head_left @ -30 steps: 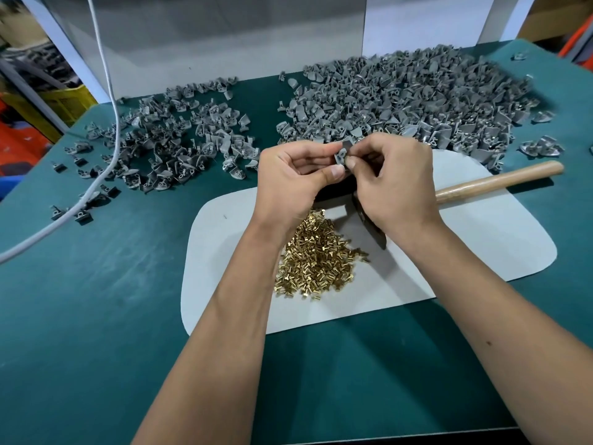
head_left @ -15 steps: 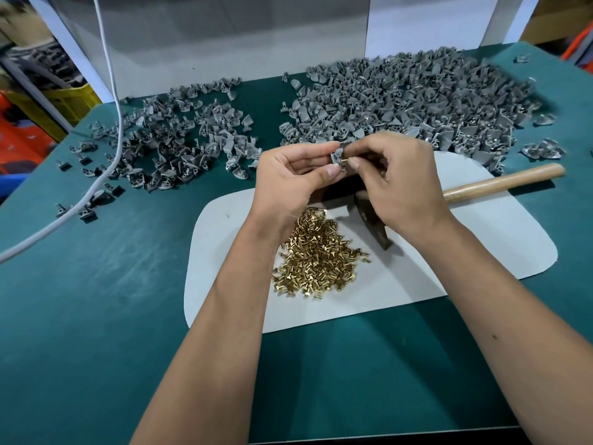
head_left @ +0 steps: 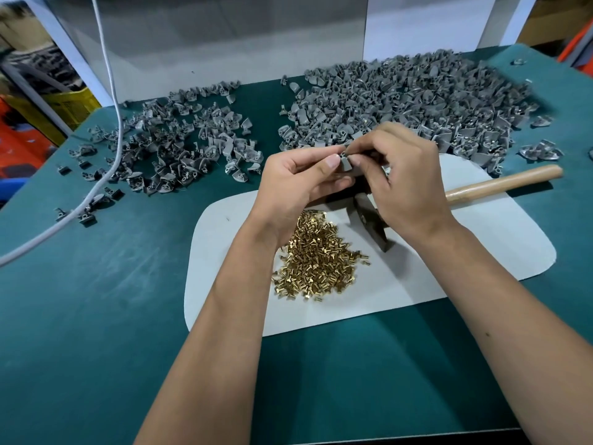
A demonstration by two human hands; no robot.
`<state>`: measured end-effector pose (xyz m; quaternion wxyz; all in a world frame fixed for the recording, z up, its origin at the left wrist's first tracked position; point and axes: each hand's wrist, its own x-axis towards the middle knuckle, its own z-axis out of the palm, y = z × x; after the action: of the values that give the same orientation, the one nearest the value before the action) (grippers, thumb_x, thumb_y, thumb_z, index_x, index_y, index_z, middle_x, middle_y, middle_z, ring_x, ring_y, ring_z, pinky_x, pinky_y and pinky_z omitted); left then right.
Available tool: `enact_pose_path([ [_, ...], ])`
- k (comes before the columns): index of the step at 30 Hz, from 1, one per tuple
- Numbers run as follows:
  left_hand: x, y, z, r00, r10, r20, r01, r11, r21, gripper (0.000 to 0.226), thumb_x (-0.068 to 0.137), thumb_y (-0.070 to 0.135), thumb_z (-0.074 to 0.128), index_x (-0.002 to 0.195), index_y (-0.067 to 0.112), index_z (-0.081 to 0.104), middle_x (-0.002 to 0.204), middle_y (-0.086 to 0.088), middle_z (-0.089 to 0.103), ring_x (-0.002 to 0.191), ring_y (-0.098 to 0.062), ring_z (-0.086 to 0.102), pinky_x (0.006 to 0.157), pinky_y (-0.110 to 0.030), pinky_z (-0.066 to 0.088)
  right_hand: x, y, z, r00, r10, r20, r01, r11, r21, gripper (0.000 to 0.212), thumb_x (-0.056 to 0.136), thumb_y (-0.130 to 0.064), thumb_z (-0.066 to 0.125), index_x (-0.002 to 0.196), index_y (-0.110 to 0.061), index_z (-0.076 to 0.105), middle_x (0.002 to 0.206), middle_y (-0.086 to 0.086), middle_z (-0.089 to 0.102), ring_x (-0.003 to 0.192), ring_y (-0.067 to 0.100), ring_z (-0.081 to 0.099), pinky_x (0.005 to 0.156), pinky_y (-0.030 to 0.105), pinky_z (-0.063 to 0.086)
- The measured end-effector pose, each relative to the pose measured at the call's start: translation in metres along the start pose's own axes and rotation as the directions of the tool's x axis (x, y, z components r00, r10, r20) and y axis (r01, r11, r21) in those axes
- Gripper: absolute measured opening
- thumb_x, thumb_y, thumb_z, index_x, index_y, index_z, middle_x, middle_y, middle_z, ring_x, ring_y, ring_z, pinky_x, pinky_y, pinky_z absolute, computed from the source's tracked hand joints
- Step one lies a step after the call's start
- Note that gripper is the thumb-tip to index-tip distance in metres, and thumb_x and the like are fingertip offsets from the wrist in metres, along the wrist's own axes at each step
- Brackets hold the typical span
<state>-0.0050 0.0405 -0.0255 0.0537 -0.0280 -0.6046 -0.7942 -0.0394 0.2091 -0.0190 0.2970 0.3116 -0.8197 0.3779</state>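
On my feed, the far left edge shows a yellow crate (head_left: 73,106) off the table; it is too blurred for me to tell what is in it. A white cable (head_left: 113,91) hangs down past it and trails across the green table (head_left: 96,316). Next comes the left heap of grey plastic parts (head_left: 179,146), loose on the cloth, with a few strays lying near the cable.

At centre, the left hand (head_left: 295,184) pinches a small grey part (head_left: 346,162) between thumb and curled fingers. It holds the part up in the air above the far edge of the white mat (head_left: 449,268). The part is a matte grey, wedge-like piece, mostly covered by fingertips. Below the hand, a pile of brass rivets (head_left: 317,261) lies on the mat.

The right hand (head_left: 404,181) meets the left, with thumb and forefinger pinched on the top of the same part. I cannot tell whether it also holds a rivet there. Under it lies a hammer head (head_left: 369,220), with its wooden handle (head_left: 503,184) running off to the right. Behind sits the bigger right heap of grey parts (head_left: 401,101).
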Motion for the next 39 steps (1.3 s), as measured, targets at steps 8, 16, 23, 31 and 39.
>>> enact_pose_path([
  [8,0.001,-0.008,0.011,0.96,0.254,-0.117,-0.208,0.928,0.308,0.034,0.073,-0.01,0.084,0.104,0.0,0.076,0.097,-0.014,0.079,0.088,-0.023,0.077,0.087,-0.035,0.061,0.0,-0.003,0.006,0.983,0.186,-0.015,-0.184,0.98,0.069,0.011,0.094,-0.013,0.067,0.097,-0.005,0.075,0.092,0.004,0.072,0.085,0.016,0.064,0.08,0.018,0.048],
  [16,0.0,-0.007,0.01,0.976,0.152,-0.153,-0.125,0.977,0.172,0.029,0.075,-0.01,0.082,0.103,-0.004,0.075,0.097,-0.018,0.078,0.088,-0.026,0.076,0.086,-0.04,0.062,0.0,-0.007,0.005,0.988,0.151,-0.033,-0.151,0.989,0.012,0.01,0.092,-0.007,0.067,0.098,-0.005,0.074,0.095,0.006,0.071,0.087,0.015,0.062,0.081,0.02,0.047],
  [23,0.0,-0.006,0.011,0.976,0.092,-0.196,-0.076,0.994,0.083,0.023,0.076,-0.012,0.08,0.083,0.01,0.08,0.087,-0.015,0.079,0.083,-0.026,0.075,0.079,-0.038,0.063,-0.001,-0.012,0.007,0.986,0.155,-0.057,-0.155,0.988,0.0,0.008,0.092,-0.008,0.068,0.095,-0.004,0.074,0.093,0.006,0.07,0.086,0.016,0.06,0.079,0.021,0.045],
  [31,0.0,-0.008,0.016,0.959,0.166,-0.229,-0.133,0.979,0.151,0.02,0.075,-0.011,0.082,0.09,0.0,0.077,0.091,-0.017,0.078,0.088,-0.03,0.076,0.086,-0.043,0.062,0.0,-0.016,0.01,0.951,0.307,-0.026,-0.305,0.951,0.046,0.01,0.093,-0.012,0.065,0.093,-0.009,0.074,0.087,0.001,0.071,0.081,0.017,0.065,0.079,0.033,0.052],
  [39,0.004,-0.015,0.023,0.935,0.211,-0.286,-0.121,0.946,0.302,0.021,0.074,-0.01,0.084,0.084,0.007,0.079,0.091,-0.011,0.079,0.089,-0.025,0.078,0.091,-0.044,0.061,0.002,-0.016,0.009,0.929,0.37,-0.004,-0.37,0.929,0.007,0.009,0.092,-0.009,0.066,0.091,-0.01,0.075,0.082,-0.001,0.07,0.075,0.013,0.062,0.071,0.015,0.044],
])
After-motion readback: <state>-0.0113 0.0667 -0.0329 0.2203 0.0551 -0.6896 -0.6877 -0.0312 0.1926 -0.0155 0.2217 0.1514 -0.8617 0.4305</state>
